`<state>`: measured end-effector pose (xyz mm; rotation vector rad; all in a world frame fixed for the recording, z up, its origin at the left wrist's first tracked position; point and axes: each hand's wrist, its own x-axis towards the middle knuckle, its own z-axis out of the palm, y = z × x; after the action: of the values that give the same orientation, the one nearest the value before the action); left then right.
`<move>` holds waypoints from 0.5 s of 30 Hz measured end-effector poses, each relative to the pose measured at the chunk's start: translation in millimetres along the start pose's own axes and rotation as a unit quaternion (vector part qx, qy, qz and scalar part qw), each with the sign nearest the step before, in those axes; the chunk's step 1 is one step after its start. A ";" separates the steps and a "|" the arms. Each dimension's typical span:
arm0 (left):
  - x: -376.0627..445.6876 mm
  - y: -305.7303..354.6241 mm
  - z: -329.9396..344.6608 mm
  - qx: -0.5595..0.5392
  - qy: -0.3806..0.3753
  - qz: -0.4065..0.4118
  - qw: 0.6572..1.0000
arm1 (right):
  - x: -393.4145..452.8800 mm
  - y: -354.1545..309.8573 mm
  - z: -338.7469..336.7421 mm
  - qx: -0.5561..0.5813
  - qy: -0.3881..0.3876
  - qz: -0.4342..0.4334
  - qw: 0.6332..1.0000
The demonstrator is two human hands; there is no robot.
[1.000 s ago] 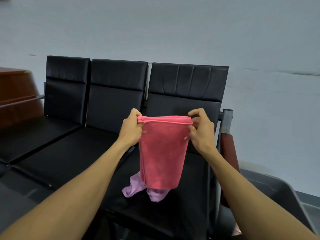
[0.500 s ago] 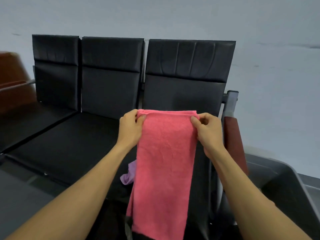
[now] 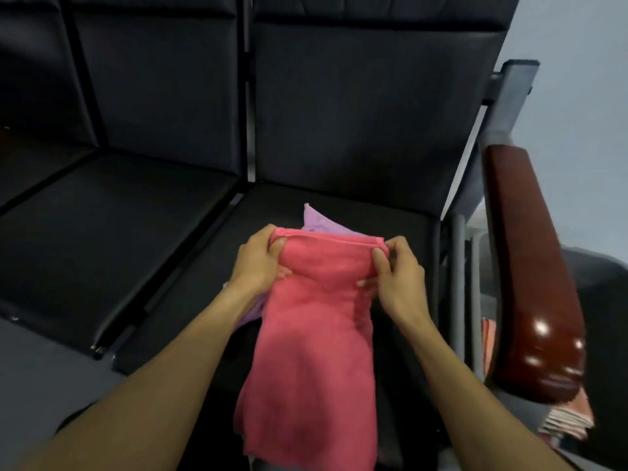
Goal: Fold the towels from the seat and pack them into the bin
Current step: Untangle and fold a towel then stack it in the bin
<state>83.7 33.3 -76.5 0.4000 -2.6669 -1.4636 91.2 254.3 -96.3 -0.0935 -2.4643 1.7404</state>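
Black padded seats (image 3: 102,239) fill far more of the view than half a second ago, and the pink towel (image 3: 312,334) that hung in the air in front of the backrest now lies lower, draped over the right-hand seat and off its front edge. Left hand (image 3: 261,263) and right hand (image 3: 394,277) each pinch a far corner of the towel, set apart by its width; a purple towel (image 3: 319,220) is mostly hidden under the pink one. Beyond the brown armrest (image 3: 533,277), blurred folded cloths (image 3: 564,419) show, but the bin around them is hard to make out.
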 end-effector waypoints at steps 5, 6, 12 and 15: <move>12.1 -0.9 2.5 -0.070 0.026 -0.039 0.996 | 16.8 7.8 10.3 0.092 0.017 0.048 0.994; 11.2 0.2 1.2 -0.082 0.034 -0.049 0.995 | 16.4 8.6 13.1 0.108 0.020 0.060 0.992; 4.4 -21.2 0.3 0.007 0.026 -0.082 0.996 | 0.6 24.3 18.7 0.074 -0.020 0.141 0.987; -7.4 -28.3 -2.8 0.025 -0.044 -0.121 0.991 | -7.9 29.6 13.0 0.061 -0.063 0.183 0.979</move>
<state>96.8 18.5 -98.3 0.7004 -2.8109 -1.5092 96.6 251.2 -129.0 -0.4656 -2.5462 2.0946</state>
